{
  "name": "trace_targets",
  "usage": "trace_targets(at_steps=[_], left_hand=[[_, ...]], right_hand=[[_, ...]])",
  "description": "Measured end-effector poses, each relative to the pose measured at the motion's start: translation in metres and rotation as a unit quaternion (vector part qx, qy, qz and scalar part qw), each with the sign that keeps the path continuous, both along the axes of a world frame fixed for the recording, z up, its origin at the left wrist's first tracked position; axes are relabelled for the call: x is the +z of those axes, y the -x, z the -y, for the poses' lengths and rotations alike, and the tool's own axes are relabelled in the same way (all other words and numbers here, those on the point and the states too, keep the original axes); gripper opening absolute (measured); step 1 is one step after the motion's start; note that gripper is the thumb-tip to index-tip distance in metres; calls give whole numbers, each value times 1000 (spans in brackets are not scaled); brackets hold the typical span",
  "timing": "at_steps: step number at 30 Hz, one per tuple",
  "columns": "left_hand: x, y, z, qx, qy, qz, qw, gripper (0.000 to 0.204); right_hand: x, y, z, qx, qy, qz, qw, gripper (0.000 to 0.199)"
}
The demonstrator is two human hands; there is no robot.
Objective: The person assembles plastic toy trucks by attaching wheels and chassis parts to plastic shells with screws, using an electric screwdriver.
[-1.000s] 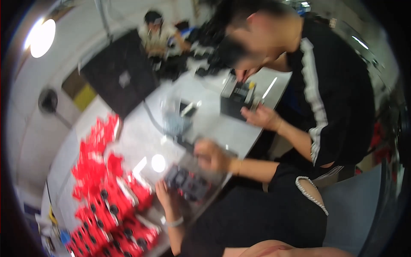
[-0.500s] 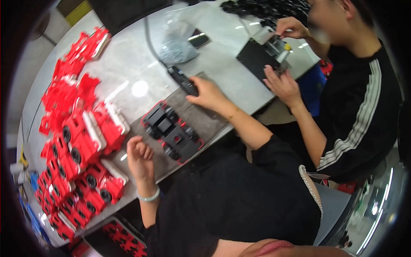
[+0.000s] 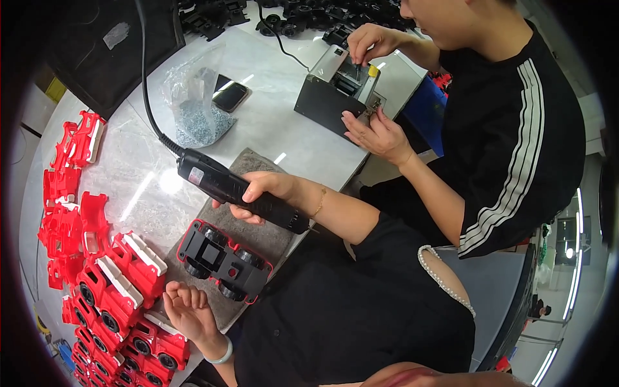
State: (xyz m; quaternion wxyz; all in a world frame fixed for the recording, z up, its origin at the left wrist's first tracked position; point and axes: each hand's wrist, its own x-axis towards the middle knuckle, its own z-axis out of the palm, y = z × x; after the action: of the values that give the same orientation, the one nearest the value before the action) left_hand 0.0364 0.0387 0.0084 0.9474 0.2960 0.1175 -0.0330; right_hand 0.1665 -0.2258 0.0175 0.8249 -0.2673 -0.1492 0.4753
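My right hand grips a black corded electric screwdriver around its body. The tool lies at a slant above a toy vehicle, its bit end pointing right and toward me, apart from the vehicle. The toy vehicle rests upside down on a grey mat, showing its black chassis, black wheels and red rim. Just left of it is my left hand, fingers curled in over the palm and not touching the vehicle. Whatever those fingers hold, if anything, is hidden.
Red toy vehicle bodies are piled along the left. Beyond the mat are a bag of small metal pieces and a phone. At the right a co-worker's hands work at a dark box-shaped device. Black parts lie behind.
The view has shifted. My right hand has turned the screwdriver and brought it nearer, above the vehicle. My left hand stays curled beside the vehicle.
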Motion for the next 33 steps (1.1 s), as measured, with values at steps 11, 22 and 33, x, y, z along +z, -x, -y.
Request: trace_targets(at_steps=[11, 22, 33], left_hand=[[0, 0, -5, -22, -4, 14, 1000, 32], [29, 7, 20, -108, 178, 78, 975, 82], [34, 7, 32, -163, 223, 46, 960, 86]], right_hand=[[27, 15, -8, -60, 28, 45, 997, 56], [78, 13, -36, -207, -34, 109, 972, 50], [75, 32, -58, -282, -188, 230, 912, 61]])
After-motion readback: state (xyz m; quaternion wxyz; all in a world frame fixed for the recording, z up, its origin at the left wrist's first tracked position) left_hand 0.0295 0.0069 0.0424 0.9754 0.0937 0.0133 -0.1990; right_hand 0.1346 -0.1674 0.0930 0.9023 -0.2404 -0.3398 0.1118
